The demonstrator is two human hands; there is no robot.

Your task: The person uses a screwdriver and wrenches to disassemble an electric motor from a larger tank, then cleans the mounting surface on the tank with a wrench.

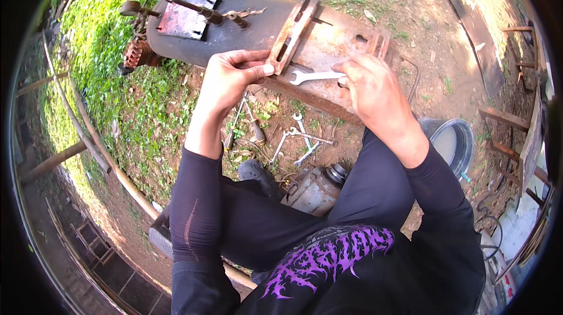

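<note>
A rusty slotted metal bar lies across the brown, rusted mounting plate on top of a dark cylindrical tank. At the bar's near end my left hand is closed, thumb and fingers pinching it; whether a small part is also between the fingertips is hidden. My right hand is closed on a silver open-end wrench. Its open jaw points left, just right of the bar's near end and over the rusty plate. The fingers cover the wrench's other end.
On the ground lie several wrenches and two screwdrivers. A rusty motor sits between my legs. To the right stands a dark bucket. A finned pump head is at the tank's left end. Wooden poles cross the left side.
</note>
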